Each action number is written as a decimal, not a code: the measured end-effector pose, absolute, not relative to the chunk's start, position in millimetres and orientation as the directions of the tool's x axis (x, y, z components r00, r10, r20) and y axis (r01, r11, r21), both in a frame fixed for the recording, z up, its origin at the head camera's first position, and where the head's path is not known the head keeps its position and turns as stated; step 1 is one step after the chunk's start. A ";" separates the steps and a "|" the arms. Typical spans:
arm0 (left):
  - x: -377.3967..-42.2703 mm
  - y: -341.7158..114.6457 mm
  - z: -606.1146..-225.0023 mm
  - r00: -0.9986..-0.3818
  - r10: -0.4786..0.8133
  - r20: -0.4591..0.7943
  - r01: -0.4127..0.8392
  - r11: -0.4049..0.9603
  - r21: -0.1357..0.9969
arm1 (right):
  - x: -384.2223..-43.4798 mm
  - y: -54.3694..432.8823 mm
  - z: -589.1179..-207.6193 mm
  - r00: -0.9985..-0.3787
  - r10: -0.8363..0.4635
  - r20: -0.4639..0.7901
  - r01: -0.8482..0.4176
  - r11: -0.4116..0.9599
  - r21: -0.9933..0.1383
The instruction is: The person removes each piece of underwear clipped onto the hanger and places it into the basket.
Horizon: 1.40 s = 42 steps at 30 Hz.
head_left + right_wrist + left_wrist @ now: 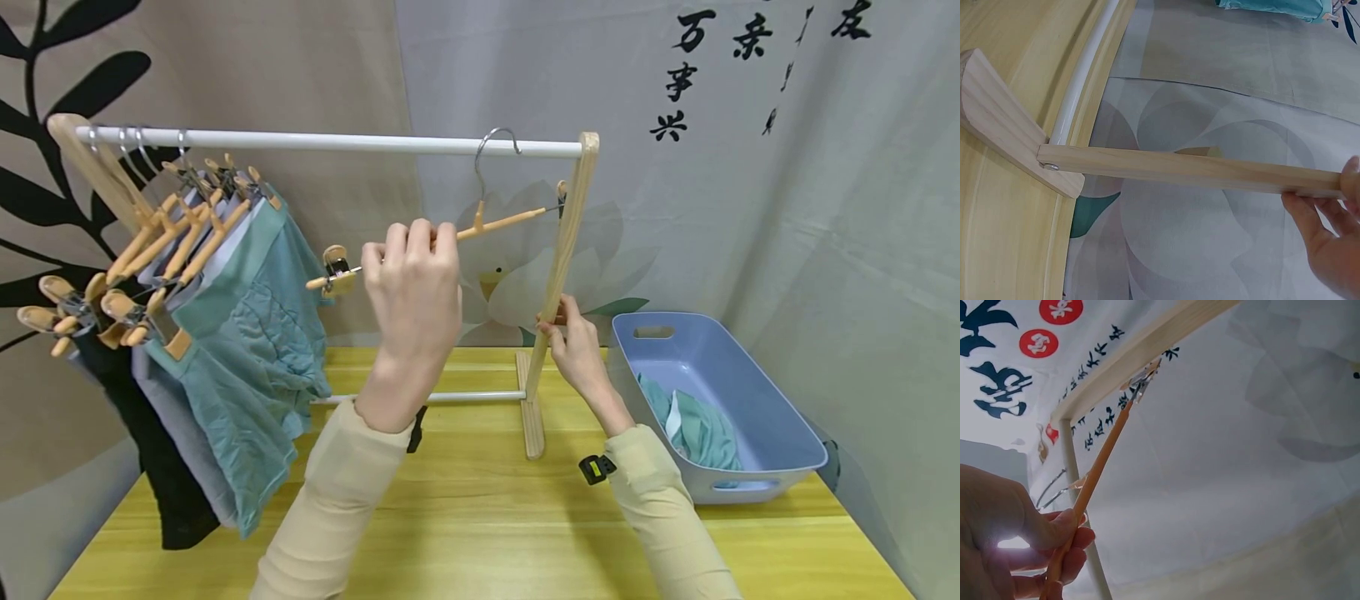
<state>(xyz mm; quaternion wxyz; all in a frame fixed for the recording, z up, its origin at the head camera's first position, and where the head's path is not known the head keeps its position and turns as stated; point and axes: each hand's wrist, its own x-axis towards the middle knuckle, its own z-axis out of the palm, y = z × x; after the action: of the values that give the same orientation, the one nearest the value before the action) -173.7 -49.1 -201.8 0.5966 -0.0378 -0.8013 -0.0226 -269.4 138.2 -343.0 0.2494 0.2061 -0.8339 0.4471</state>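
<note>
My left hand [415, 287] grips the wooden bar of a clip hanger [501, 223]; its metal hook sits at the right part of the white rail [337, 143]. In the left wrist view thumb and fingers wrap the hanger bar [1100, 459]. No garment hangs from its clips. My right hand [576, 346] pinches the rack's right wooden post [564, 250] at mid-height; the right wrist view shows thumb and fingers on the post [1210, 170]. At the rail's left end several clip hangers carry teal shorts [258, 325], grey garments and a black garment [142, 442].
A blue plastic basket [757, 400] stands on the right of the wooden table [480, 525], with a teal cloth [701, 429] inside. The rack's foot [530, 425] and lower white bar [472, 397] are near the table's back edge. A printed curtain [525, 67] hangs behind.
</note>
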 end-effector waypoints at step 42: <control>-180.1 -46.2 -226.7 -0.160 0.163 0.974 0.188 0.973 -0.132 | -267.9 136.7 -341.9 -0.783 -0.123 0.610 -0.576 0.512 -0.637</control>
<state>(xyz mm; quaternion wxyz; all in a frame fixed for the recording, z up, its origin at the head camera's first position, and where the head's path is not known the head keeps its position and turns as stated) -180.1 -46.2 -226.7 0.6379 -0.1150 -0.7614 -0.0097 -267.9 136.7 -341.9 0.2535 0.2101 -0.8317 0.4470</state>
